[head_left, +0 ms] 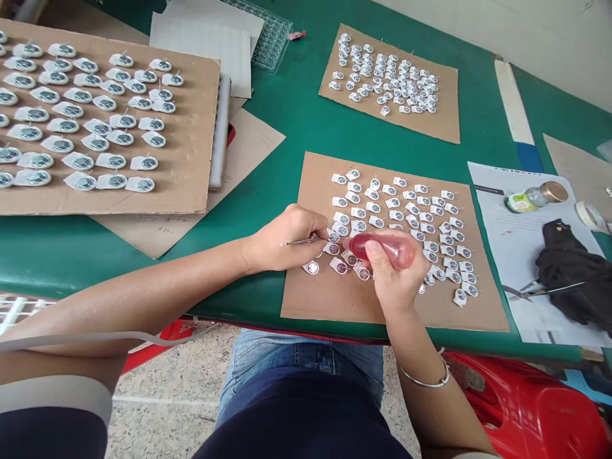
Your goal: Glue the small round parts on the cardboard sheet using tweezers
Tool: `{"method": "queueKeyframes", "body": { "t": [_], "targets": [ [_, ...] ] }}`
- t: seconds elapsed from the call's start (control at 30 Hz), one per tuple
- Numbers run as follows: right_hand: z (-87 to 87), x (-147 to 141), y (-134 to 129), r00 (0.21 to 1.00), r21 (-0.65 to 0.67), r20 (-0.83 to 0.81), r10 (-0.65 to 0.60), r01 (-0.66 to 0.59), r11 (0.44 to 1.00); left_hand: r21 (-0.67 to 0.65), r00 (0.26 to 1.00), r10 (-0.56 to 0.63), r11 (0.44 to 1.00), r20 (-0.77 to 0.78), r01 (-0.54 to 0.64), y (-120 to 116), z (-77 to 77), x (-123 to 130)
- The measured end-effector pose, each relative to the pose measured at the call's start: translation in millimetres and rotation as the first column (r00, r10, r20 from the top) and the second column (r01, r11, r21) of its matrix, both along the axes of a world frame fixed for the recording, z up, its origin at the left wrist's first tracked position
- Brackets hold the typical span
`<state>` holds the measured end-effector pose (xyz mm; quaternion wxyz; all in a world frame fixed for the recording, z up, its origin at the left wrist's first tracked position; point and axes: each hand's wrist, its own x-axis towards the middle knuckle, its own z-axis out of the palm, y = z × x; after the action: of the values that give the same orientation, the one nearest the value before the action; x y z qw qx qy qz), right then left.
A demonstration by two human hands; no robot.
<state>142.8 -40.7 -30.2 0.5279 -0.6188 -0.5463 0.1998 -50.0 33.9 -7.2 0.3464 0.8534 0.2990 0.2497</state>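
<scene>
A brown cardboard sheet [344, 303] lies before me, bearing several rows of small white pieces with round dark faces. My left hand [291, 239] is over its left edge, closed around a thin metal tool [302, 241] that points left. My right hand [399, 274] grips a pinkish-red squeeze bottle [385, 250], its narrow end directed left toward a small round piece [333, 248] near my left fingertips. Whether the bottle's tip touches a piece cannot be made out. Some pieces are hidden beneath both hands.
At left, a raised cardboard sheet [186, 140] carries larger similar pieces; another loaded sheet [329, 86] is at the back. On the right are white paper [492, 223], a glass jar [535, 197], black cloth [568, 268] and tweezers [549, 291]. A red stool [549, 408] stands below.
</scene>
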Motion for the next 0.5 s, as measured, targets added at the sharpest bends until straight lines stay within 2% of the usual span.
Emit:
{"method": "queueKeyframes", "body": {
  "t": [0.07, 0.13, 0.23, 0.4, 0.5],
  "targets": [
    [1.3, 0.7, 2.0, 0.988, 0.007, -0.156, -0.003, 0.004, 1.0, 0.007, 1.0, 0.011, 1.0, -0.002, -0.011, 0.6, -2.4, 0.4],
    [6.9, 4.2, 5.3, 0.938, 0.039, -0.346, 0.004, 0.01, 0.999, -0.009, 0.999, 0.039, 0.999, 0.003, -0.039, 1.2, -4.8, 0.6],
    [25.3, 15.7, 12.9, 0.862, 0.109, -0.505, 0.027, 0.033, 0.994, -0.067, 0.995, 0.101, 0.993, 0.01, -0.101, 1.4, -3.0, 0.8],
    [63.1, 41.5, 36.8, 0.885, 0.235, -0.458, 0.087, 0.026, 0.972, -0.19, 0.967, 0.254, 0.949, -0.004, -0.25, 2.6, 20.6, 8.3],
    [72.4, 50.3, 58.9, 0.896, 0.323, -0.415, 0.157, -0.016, 0.946, -0.13, 0.969, 0.239, 0.961, -0.058, -0.245, 6.0, 34.4, 18.4]
  ]
}}
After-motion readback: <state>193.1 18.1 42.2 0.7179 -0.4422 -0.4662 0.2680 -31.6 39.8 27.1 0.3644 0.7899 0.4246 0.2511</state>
